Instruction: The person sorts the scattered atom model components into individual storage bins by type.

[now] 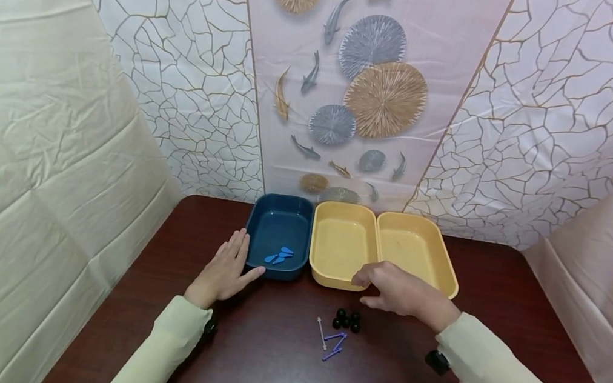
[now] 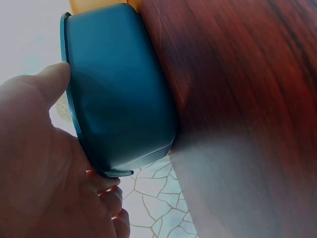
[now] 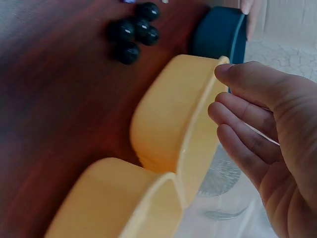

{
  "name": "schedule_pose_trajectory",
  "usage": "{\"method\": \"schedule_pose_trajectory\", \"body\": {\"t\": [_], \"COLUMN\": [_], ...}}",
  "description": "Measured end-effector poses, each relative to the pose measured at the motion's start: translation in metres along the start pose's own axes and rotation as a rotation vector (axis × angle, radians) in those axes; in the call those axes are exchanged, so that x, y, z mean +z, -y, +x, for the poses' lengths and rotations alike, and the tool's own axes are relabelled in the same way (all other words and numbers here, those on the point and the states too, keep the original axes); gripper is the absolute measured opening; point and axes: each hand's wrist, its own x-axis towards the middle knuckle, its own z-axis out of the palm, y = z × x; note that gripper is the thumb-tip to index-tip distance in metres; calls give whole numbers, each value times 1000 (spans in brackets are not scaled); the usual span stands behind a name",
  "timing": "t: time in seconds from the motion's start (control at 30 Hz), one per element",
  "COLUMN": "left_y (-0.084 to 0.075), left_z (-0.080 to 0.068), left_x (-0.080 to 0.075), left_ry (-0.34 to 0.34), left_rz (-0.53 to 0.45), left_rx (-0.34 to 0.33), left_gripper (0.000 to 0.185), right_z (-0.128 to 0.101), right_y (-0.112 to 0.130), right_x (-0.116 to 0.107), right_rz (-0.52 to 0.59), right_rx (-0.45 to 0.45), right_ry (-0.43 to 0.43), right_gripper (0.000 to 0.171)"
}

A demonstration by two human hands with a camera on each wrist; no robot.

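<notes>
Purple sticks (image 1: 333,342) and black balls (image 1: 347,320) before yellow tray (image 1: 332,276); right hand (image 1: 398,292) over it, loosely curled, empty; left hand (image 1: 225,271) flat against blue tray (image 1: 260,224).

I see soft, even light in the head view, edges bent by the lens; both wrist views are close, blurred and overexposed.

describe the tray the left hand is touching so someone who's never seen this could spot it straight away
On the dark wooden table, three trays sit in a row against the patterned back wall. The blue tray is the leftmost, with the left hand resting at its near left corner. It alone is blue, beside two yellow trays, and holds small blue pieces.
</notes>
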Motion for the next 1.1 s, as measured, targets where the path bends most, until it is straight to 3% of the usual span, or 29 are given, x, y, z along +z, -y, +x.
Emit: {"method": "schedule_pose_trajectory", "body": {"t": [0.67,1.1], "left_y": [-2,-4], "left_z": [-3,-2], "left_x": [-2,-4], "left_ry": [0,0], "left_rz": [-8,-10], "left_rx": [-9,-11], "left_gripper": [95,94], "right_z": [-20,-18], "right_y": [-15,-20], "right_x": [59,71], "right_rz": [53,61], "right_rx": [47,26], "right_ry": [32,26], "right_gripper": [25,26]}}
